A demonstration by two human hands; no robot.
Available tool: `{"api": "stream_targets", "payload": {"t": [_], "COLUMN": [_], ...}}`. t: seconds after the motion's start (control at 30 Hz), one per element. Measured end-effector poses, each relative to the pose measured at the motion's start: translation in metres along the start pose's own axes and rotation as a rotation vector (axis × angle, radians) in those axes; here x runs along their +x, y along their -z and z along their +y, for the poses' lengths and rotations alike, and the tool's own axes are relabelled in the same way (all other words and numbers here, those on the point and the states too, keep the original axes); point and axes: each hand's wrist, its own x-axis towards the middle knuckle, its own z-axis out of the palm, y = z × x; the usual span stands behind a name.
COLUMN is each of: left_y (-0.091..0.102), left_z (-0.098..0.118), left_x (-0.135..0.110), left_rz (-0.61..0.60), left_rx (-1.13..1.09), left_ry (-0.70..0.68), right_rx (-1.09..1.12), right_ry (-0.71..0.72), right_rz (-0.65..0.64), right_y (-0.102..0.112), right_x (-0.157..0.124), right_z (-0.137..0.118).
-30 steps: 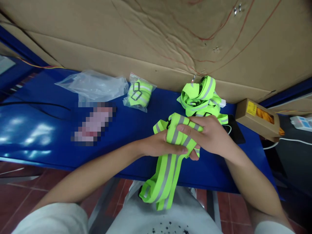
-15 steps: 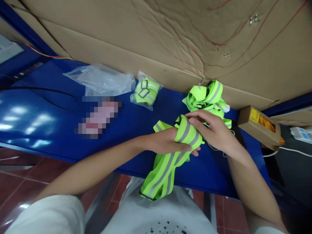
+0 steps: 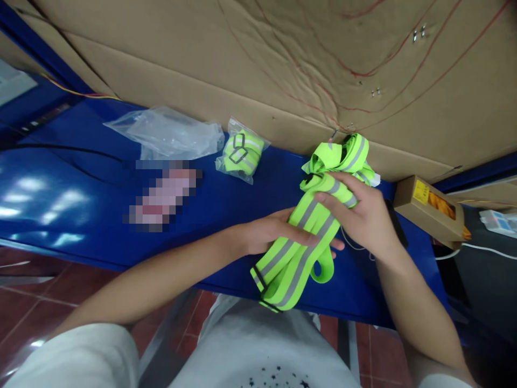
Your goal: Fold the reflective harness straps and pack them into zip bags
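My two hands are both closed on one green reflective strap (image 3: 309, 258), folded into long layers between them. My left hand (image 3: 286, 231) grips it across the middle, thumb over the top and fingertips showing past the far edge. My right hand (image 3: 357, 207) pinches the upper end, its thumb lying on the gray stripe. Below my left hand the layers hang toward my lap, with black buckles (image 3: 260, 281) at their lower end, and a loose green loop curls out beneath my fingertips.

Just beyond my right hand a heap of similar straps (image 3: 357, 153) sits on the blue desk (image 3: 226, 199). Right of that hand a cardboard box (image 3: 434, 218) with a yellow label shows something orange through its window. Ahead and left of my left hand lies a clear packet (image 3: 244, 153) with folded green strap inside; farther left are a pink thing (image 3: 165, 196), blurred out, and a crumpled clear bag (image 3: 169, 132). Past everything, a cardboard panel (image 3: 181, 59) carries thin red wires.
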Motion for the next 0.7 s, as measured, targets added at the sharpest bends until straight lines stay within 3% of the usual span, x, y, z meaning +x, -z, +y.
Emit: {"api": "stream_targets", "payload": {"t": [0.07, 0.17, 0.33, 0.43, 0.7], "left_y": [0.000, 0.004, 0.006, 0.003, 0.001], "left_z": [-0.003, -0.013, -0.016, -0.008, -0.011], "left_x": [-0.001, 0.001, 0.004, 0.002, 0.004], "left_rz": [0.000, 0.023, 0.055, -0.041, -0.284], "left_rx": [0.127, 0.275, 0.411, 0.284, -0.093], "left_ry": [0.074, 0.101, 0.001, 0.035, 0.057], "right_rx": [0.016, 0.084, 0.385, 0.475, -0.030], "right_ry": [-0.045, -0.108, -0.258, -0.317, 0.021], "right_rz": [0.080, 0.084, -0.114, -0.161, 0.042], "right_y": [0.011, 0.021, 0.020, 0.015, 0.009], "right_x": [0.000, -0.001, 0.003, 0.007, -0.005], "right_z": [-0.004, -0.005, 0.008, 0.015, -0.005]}}
